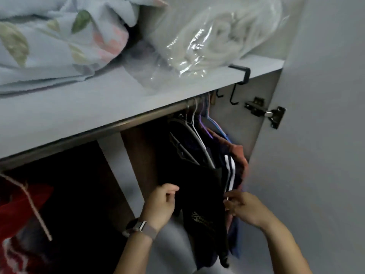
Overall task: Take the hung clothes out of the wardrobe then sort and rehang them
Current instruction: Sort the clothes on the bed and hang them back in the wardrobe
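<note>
Several garments hang on hangers [194, 133] from a metal rail [150, 115] at the right end of the wardrobe. In front is a black garment [201, 196] with a small gold print. Behind it hang a dark garment with white stripes [230, 171] and an orange-red one [240, 153]. My left hand [162, 204], with a watch on the wrist, pinches the black garment's left edge. My right hand [241, 206] grips its right edge beside the white stripes. The lower parts of the clothes are hidden in shadow.
A shelf [94, 107] above the rail carries a floral blanket [55, 40] and a white blanket in a clear plastic bag [215, 40]. Black hooks [235, 95] hang from the shelf edge. The open door [316, 135] with its hinge [266, 113] stands at the right. A red item [21, 204] is at the lower left.
</note>
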A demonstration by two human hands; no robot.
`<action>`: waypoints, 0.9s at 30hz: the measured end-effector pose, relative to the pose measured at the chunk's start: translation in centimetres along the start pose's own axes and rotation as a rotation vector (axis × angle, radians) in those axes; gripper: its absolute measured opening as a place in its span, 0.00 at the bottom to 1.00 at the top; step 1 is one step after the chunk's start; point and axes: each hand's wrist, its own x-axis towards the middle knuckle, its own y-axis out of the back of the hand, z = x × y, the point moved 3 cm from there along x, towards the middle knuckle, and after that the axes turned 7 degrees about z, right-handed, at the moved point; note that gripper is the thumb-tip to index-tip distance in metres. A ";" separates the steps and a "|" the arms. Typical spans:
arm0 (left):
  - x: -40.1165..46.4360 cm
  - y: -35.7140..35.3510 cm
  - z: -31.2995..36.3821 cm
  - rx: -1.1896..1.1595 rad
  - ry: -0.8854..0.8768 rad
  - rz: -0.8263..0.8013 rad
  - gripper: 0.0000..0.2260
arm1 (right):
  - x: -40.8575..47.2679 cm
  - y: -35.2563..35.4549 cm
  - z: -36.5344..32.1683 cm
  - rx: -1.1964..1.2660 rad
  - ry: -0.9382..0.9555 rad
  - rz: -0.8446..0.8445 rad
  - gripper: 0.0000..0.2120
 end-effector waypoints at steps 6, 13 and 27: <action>-4.7 -5.9 3.6 -0.094 -0.119 -0.341 0.13 | -12.9 1.4 7.5 0.230 -0.290 0.438 0.10; -16.7 -16.4 10.5 -0.201 -0.290 -0.753 0.11 | -31.5 1.9 17.0 0.532 -0.732 0.893 0.11; -43.7 -30.6 23.0 -0.129 -0.485 -1.324 0.14 | -62.4 0.8 28.4 0.764 -1.065 1.485 0.12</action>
